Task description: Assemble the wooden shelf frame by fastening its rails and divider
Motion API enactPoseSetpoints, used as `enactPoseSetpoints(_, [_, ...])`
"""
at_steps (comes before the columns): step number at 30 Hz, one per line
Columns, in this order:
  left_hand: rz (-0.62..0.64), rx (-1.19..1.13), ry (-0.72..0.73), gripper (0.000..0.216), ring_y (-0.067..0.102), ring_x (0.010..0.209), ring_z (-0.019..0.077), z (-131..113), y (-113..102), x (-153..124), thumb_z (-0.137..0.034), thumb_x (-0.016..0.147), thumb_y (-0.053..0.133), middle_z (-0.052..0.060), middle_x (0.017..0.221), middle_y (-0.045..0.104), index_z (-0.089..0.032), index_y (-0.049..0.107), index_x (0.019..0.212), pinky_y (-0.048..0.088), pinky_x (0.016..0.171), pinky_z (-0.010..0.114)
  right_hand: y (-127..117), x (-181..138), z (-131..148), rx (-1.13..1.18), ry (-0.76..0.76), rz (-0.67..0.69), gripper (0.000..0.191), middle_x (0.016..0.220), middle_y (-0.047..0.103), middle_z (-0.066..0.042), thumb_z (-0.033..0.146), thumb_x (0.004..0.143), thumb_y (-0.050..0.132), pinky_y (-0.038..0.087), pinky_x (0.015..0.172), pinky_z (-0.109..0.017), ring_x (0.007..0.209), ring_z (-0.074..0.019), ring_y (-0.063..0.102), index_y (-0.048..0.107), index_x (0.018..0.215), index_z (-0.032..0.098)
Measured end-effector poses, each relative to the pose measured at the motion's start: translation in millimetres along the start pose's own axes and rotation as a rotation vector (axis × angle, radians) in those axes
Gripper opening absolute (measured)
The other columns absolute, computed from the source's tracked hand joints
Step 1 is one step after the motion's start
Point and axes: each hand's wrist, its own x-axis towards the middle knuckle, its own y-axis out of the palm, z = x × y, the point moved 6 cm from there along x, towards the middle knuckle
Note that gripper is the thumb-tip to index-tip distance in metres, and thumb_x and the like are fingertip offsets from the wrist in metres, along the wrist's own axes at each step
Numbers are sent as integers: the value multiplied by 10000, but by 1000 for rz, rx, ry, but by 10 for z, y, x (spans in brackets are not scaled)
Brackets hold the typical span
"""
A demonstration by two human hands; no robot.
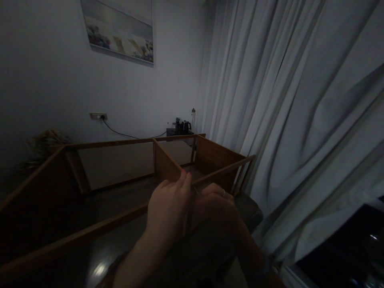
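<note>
The left grip lies over the front rail of a wooden frame, fingers nearly straight, by a divider; whether it clasps the wood, I cannot tell. Just beside, the right grip is curled and blurred near a thin sliver, its hold unclear. The frame spreads beneath both, beside a pale curtain.

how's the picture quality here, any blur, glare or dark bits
Head view: dim overall, the wooden frame darkest at lower left; a bright glare spot near the bottom edge, left of centre; right hand blurred, left hand somewhat clearer; curtain looks stretched toward the right.
</note>
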Motion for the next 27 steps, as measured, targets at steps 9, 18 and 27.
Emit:
enactPoseSetpoints(9, [24, 18, -3, 419, 718, 864, 256, 4, 17, -7, -113, 853, 498, 129, 1338, 586, -100, 581, 1264, 543, 745, 360, 71, 0, 42, -39, 73, -201, 128, 708, 600, 16, 271, 939, 537, 478, 614, -232, 669, -114, 577, 645, 875, 243])
enactPoseSetpoints(18, [-8, 50, 28, 342, 726, 774, 249, 18, 40, 20, -109, 855, 565, 138, 1284, 625, -109, 629, 1191, 552, 678, 346, 96, -138, 26, 114, 477, -413, 145, 735, 578, 53, 294, 968, 491, 445, 567, -154, 623, -63, 556, 599, 1063, 286])
enactPoseSetpoints(27, [0, 33, 25, 363, 724, 788, 243, 11, 30, 6, -162, 856, 600, 148, 1301, 610, -109, 615, 1215, 538, 687, 336, 55, -252, -43, 95, 446, -318, 151, 752, 666, 25, 315, 972, 489, 495, 603, -207, 667, -105, 640, 619, 1012, 249])
